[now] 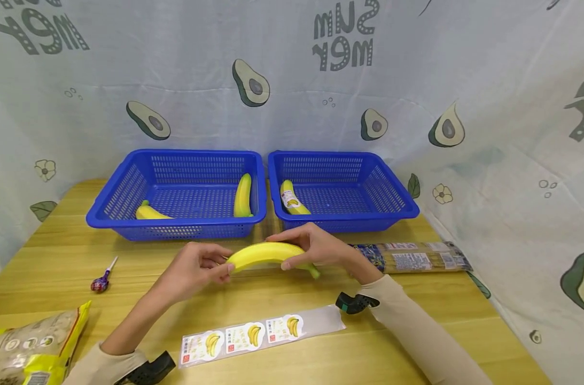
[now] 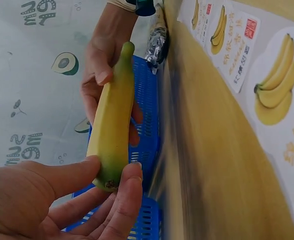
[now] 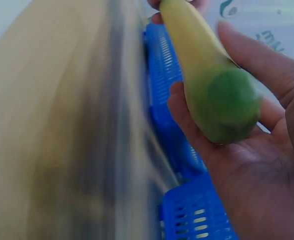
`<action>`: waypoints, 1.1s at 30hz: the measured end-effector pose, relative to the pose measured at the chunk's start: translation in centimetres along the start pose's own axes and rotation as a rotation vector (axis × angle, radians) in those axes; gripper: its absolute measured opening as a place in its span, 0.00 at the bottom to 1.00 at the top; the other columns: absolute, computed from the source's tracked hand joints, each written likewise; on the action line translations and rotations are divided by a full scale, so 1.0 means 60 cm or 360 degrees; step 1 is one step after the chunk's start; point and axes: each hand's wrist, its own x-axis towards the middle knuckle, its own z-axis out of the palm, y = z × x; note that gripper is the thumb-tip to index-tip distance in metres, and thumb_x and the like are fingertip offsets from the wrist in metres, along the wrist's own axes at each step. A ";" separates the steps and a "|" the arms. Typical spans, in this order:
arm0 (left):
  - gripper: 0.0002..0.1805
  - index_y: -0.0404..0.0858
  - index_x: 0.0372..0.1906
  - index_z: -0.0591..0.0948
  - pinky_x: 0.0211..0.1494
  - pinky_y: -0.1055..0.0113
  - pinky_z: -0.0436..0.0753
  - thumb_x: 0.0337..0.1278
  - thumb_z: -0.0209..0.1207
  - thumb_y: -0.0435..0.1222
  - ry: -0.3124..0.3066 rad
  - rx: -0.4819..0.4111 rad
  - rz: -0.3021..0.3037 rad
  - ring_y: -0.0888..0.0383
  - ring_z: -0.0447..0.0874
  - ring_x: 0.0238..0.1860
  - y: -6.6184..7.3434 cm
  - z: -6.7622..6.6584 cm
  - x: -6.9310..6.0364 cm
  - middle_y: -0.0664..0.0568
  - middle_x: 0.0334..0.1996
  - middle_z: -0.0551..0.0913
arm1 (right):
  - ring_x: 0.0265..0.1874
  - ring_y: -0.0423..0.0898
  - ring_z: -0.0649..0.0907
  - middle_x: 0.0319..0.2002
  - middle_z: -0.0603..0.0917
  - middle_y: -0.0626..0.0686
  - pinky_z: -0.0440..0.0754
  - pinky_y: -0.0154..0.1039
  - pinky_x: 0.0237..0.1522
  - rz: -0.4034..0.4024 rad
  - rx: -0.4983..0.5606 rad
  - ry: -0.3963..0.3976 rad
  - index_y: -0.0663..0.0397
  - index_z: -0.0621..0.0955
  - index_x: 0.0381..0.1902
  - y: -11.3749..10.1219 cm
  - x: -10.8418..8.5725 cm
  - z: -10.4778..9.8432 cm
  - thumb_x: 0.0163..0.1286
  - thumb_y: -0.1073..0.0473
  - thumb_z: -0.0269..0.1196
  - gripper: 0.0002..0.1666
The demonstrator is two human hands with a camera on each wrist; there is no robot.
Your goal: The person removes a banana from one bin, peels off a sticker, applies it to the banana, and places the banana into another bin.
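Note:
A yellow banana point(image 1: 265, 253) is held level above the table between both hands. The left hand point(image 1: 195, 270) pinches its blunt end between thumb and fingers; in the left wrist view that greenish tip of the banana point(image 2: 112, 130) lies between the thumb and fingers of the left hand point(image 2: 62, 200). Around the stem end, the right hand point(image 1: 320, 248) grips with the thumb in front and fingers behind. The right wrist view shows the banana's green end point(image 3: 226, 105) resting in the right hand point(image 3: 256, 165). Below lies a strip of banana stickers point(image 1: 253, 336).
The left blue basket point(image 1: 176, 221) holds two bananas; the right blue basket point(image 1: 349, 216) holds one banana with a sticker point(image 1: 290, 199). A noodle pack point(image 1: 417, 258) lies at right, a lollipop point(image 1: 101, 282) at left, and a yellow-edged bag point(image 1: 37, 342) at the front left.

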 end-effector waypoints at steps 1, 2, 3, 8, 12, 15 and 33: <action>0.17 0.18 0.58 0.82 0.39 0.59 0.93 0.70 0.68 0.25 -0.0008 0.0007 -0.0007 0.44 0.94 0.35 -0.002 0.000 0.000 0.37 0.39 0.90 | 0.45 0.45 0.84 0.60 0.87 0.62 0.87 0.34 0.48 -0.0005 -0.0017 -0.0016 0.68 0.79 0.71 0.004 0.000 0.002 0.69 0.70 0.74 0.33; 0.18 0.18 0.58 0.82 0.38 0.59 0.93 0.70 0.67 0.26 -0.0020 0.0016 -0.0011 0.45 0.94 0.35 -0.004 0.000 0.001 0.37 0.40 0.91 | 0.45 0.45 0.84 0.61 0.87 0.63 0.87 0.34 0.49 -0.0008 -0.0025 -0.0027 0.68 0.78 0.71 0.008 0.000 0.004 0.67 0.71 0.75 0.35; 0.18 0.18 0.58 0.82 0.38 0.58 0.93 0.70 0.67 0.26 -0.0029 0.0023 -0.0013 0.45 0.94 0.35 -0.007 0.000 0.002 0.38 0.40 0.91 | 0.45 0.44 0.84 0.61 0.87 0.63 0.87 0.34 0.49 -0.0008 -0.0037 -0.0032 0.69 0.78 0.71 0.011 -0.001 0.006 0.67 0.71 0.75 0.36; 0.17 0.22 0.56 0.85 0.34 0.62 0.90 0.69 0.70 0.30 -0.0029 0.0202 0.0010 0.51 0.92 0.34 -0.013 -0.001 0.008 0.41 0.40 0.92 | 0.47 0.43 0.84 0.64 0.86 0.64 0.87 0.34 0.52 0.0018 -0.0093 0.0004 0.68 0.78 0.72 0.016 -0.002 0.014 0.69 0.71 0.74 0.35; 0.15 0.29 0.52 0.89 0.30 0.66 0.85 0.66 0.74 0.33 0.0014 0.0382 0.0018 0.57 0.87 0.35 -0.018 0.003 0.013 0.45 0.40 0.92 | 0.49 0.43 0.84 0.66 0.85 0.62 0.86 0.34 0.55 0.0050 -0.0124 0.0027 0.66 0.78 0.72 0.019 -0.004 0.018 0.70 0.69 0.74 0.34; 0.13 0.31 0.50 0.90 0.28 0.66 0.85 0.65 0.74 0.33 0.0037 0.0392 0.0000 0.57 0.86 0.35 -0.021 0.009 0.014 0.47 0.41 0.91 | 0.50 0.42 0.84 0.67 0.84 0.59 0.84 0.33 0.55 0.0056 -0.0180 0.0045 0.64 0.78 0.73 0.025 -0.006 0.021 0.70 0.68 0.74 0.35; 0.10 0.33 0.44 0.91 0.33 0.70 0.79 0.60 0.77 0.32 0.0017 0.0492 0.0018 0.60 0.80 0.34 -0.032 0.016 0.022 0.53 0.37 0.88 | 0.67 0.49 0.83 0.69 0.82 0.60 0.82 0.36 0.65 -0.0033 -0.0206 0.0004 0.66 0.78 0.72 0.052 0.000 0.026 0.69 0.69 0.74 0.35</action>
